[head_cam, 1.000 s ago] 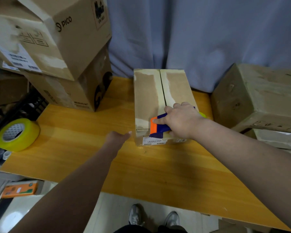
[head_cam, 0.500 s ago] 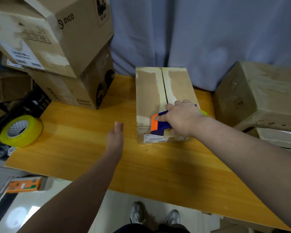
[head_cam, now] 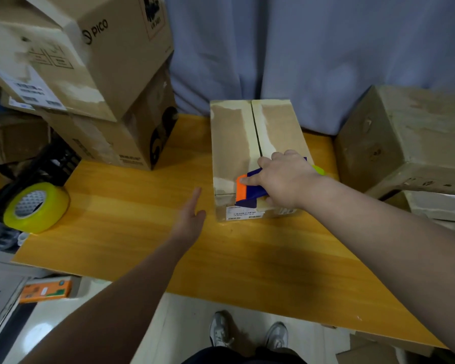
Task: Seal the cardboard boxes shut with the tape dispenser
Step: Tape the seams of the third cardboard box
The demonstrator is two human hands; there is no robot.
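Note:
A long cardboard box [head_cam: 231,143] lies on the orange table [head_cam: 132,222], its two top flaps closed along a dark centre seam. My right hand [head_cam: 281,179] grips a blue and orange tape dispenser [head_cam: 247,191] pressed on the box's near top edge; a bit of its yellow-green tape roll [head_cam: 319,169] shows behind the hand. My left hand [head_cam: 192,219] hovers with straight fingers over the table just left of the box's near corner, holding nothing and not touching the box.
Two large stacked cardboard boxes [head_cam: 111,82] stand at the back left. Another worn box [head_cam: 405,143] sits right of the table. A spare yellow tape roll [head_cam: 37,206] rests at the table's left edge. A blue curtain [head_cam: 313,48] hangs behind.
My left hand has drawn back from the box's near left corner and now hovers apart from it. The right hand and dispenser have stayed at the box's near edge.

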